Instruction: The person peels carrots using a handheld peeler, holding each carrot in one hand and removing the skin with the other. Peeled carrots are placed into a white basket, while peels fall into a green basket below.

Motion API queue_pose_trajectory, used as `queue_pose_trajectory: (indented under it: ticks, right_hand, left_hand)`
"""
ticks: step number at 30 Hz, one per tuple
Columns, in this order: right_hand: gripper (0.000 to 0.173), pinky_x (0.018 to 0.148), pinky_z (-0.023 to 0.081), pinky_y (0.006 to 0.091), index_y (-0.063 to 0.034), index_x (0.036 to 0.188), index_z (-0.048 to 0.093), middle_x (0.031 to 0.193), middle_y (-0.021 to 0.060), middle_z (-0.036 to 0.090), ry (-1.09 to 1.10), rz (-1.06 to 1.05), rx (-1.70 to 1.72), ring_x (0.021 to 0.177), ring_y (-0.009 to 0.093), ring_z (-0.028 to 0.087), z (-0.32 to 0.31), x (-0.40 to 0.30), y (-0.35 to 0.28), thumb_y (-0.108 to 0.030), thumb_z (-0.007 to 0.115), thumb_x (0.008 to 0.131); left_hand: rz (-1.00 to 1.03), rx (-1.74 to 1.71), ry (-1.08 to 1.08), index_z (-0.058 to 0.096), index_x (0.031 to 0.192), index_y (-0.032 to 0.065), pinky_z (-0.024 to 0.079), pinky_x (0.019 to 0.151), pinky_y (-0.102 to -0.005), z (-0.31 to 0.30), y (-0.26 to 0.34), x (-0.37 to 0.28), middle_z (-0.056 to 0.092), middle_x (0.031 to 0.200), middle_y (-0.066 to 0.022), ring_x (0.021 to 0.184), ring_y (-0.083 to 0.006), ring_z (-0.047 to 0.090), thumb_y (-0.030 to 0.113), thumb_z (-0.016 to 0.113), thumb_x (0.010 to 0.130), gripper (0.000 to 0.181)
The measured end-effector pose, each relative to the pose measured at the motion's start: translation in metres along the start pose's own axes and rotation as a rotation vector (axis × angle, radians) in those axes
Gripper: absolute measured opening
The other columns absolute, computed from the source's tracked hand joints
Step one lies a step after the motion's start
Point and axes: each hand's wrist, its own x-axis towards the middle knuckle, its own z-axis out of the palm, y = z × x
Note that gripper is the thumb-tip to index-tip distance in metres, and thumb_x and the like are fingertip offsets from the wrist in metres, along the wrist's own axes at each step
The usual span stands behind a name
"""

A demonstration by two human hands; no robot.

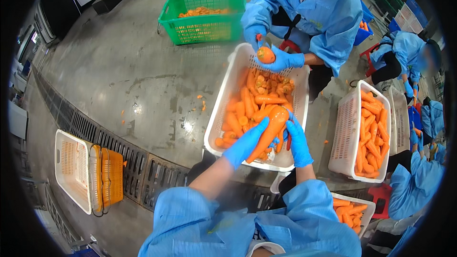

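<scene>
A large peeled carrot (271,128) lies slantwise between my two gloved hands, its thick end away from me. My left hand (246,144) holds it along the left side, thumb on top. Against its upper right side rest the fingers of my right hand (299,142). A red handle (289,142) sticks out under that palm; any blade is hidden. Beneath is a white plastic crate (214,128) with carrots (234,123) and cut carrot tops (275,84). Across the crate a co-worker's gloved hand (282,60) holds another carrot (266,55), the other hand a red-handled knife (259,37).
A green crate (207,35) with carrot pieces stands beyond. To the right are a white crate of carrots (373,135) and another carrot crate (367,208). White and yellow crates (110,175) lie left near a floor drain grate (132,171). Other workers sit at far right.
</scene>
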Motion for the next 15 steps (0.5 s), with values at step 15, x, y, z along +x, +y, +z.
queue_pose_trajectory:
  ticks: [15]
  right_hand:
    - [0.048, 0.086, 0.048, 0.0299, -0.009, 0.133, 0.052, 0.105, 0.0075, 0.063, 0.186, -0.177, -0.507, 0.094, 0.014, 0.059, -0.007, -0.007, 0.002, -0.013, 0.064, 0.086]
  left_hand:
    - [0.074, -0.159, 0.023, 0.042, 0.136, 0.0037, 0.052, 0.079, -0.0291, 0.0, 0.011, -0.005, 0.061, 0.115, -0.0153, 0.097, -0.0215, 0.061, 0.05, 0.033, 0.1, 0.06]
